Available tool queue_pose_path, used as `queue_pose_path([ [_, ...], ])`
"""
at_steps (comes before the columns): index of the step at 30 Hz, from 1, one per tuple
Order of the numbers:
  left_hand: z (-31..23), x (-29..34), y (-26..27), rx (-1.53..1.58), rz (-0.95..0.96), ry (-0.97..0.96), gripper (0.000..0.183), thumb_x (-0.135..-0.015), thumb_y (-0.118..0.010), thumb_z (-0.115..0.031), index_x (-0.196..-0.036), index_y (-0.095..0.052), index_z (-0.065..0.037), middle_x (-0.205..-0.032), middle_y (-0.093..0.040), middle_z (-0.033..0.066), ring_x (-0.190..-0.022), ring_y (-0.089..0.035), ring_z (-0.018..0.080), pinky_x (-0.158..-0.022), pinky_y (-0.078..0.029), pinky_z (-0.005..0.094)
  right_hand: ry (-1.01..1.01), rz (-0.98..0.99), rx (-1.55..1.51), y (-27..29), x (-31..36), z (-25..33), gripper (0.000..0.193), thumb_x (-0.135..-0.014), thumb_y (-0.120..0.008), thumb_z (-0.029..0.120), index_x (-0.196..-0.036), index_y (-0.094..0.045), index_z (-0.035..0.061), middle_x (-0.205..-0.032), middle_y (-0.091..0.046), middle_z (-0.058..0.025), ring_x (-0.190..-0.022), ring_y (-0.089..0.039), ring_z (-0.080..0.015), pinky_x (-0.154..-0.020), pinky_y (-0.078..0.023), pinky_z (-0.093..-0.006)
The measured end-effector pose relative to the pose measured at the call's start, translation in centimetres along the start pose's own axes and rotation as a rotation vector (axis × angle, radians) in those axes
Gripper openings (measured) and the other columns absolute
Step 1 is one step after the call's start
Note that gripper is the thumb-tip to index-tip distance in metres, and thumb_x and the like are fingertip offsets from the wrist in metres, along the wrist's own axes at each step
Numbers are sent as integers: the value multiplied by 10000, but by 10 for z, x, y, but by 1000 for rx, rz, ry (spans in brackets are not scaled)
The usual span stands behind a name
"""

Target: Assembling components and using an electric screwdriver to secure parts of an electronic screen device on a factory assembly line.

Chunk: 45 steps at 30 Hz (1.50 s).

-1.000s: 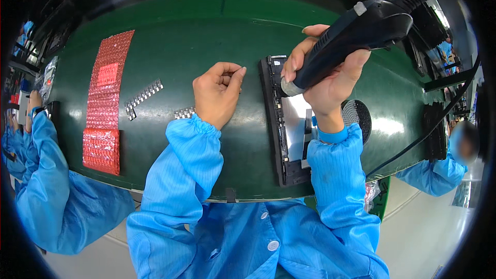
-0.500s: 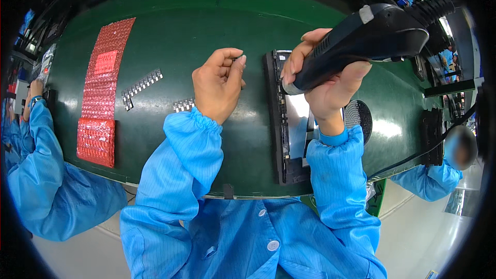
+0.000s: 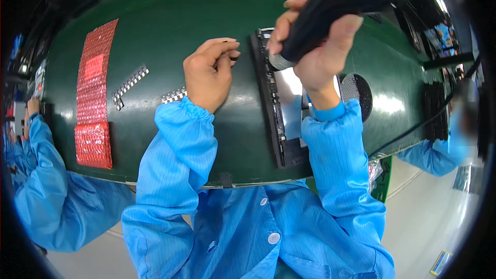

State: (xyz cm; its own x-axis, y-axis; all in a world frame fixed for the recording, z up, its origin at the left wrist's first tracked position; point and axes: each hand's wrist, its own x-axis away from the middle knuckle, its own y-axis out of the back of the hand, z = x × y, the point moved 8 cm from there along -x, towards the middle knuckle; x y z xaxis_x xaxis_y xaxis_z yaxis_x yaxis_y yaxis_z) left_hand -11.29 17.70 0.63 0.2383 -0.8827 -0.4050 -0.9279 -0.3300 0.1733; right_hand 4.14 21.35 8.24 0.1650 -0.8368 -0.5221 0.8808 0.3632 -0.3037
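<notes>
My right hand (image 3: pixel 320 57) is wrapped round a thick black tool with a silver collar, which looks like an electric screwdriver (image 3: pixel 330 15). The tool leans over the left edge of a black-framed flat panel (image 3: pixel 290 108), its tip hidden by my fingers and the collar. To the left of that frame, my left hand (image 3: pixel 209 72) is held over the table with curled fingers and the thumb close to them. Something small and dark shows at those fingertips, too small to name. By my left wrist lies a short strip of small black-and-white pieces (image 3: pixel 174 95).
Another strip of small pieces (image 3: pixel 129 85) lies farther left on the green table (image 3: pixel 232 150). Red bubble wrap (image 3: pixel 93 95) stretches beyond it. A dark mesh-like round object (image 3: pixel 359 98) sits right of the panel. A black cable (image 3: pixel 408 137) crosses the right side. Co-workers sit on both sides.
The whole view has shifted, so the table things appear higher and farther left. My right hand still holds the tool at the panel's left edge. My left fingers have turned slightly.
</notes>
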Motion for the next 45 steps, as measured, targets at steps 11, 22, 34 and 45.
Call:
queue_pose_path([
  [11, -20, 7, -3, -189, 92, -69, 237, -869, -574, 5, -1099, -614, 44, -1147, -606, 156, -1021, -626, 236, -859, -513, 313, 227, -135, 414, 61, 10, 101, 964, -804, -221, 806, -1147, -476, -58, -670, -568, -117, -563, -572, -209, -522, -472, -313],
  [22, -109, 146, -97, -413, 794, -576, 494, -681, -788, -182, -1079, -606, 46, -1159, -605, 173, -1174, -535, 312, -1027, -350, 465, 165, -632, 852, 246, 53, 137, 357, -733, -808, 192, -949, -597, 2, -655, -573, -12, -512, -526, -70, -463, -408, -212],
  [34, -10, -74, -94, -868, 339, -564, 434, -802, -686, -229, -1144, -584, 17, -1189, -584, 195, -1151, -527, 353, -981, -410, 430, 257, -718, 998, 263, 71, 142, 296, -726, -807, 189, -813, -575, 27, -578, -492, 15, -525, -410, -68, -476, -348, -231],
  [45, 5, -142, -133, -979, 363, -453, 553, -827, -649, -291, -1218, -516, 76, -1319, -480, 236, -1261, -419, 380, -1052, -318, 452, 270, -604, 926, 261, 57, 128, 333, -725, -762, 73, -974, -555, 1, -734, -668, -100, -658, -645, -136, -591, -495, -267],
])
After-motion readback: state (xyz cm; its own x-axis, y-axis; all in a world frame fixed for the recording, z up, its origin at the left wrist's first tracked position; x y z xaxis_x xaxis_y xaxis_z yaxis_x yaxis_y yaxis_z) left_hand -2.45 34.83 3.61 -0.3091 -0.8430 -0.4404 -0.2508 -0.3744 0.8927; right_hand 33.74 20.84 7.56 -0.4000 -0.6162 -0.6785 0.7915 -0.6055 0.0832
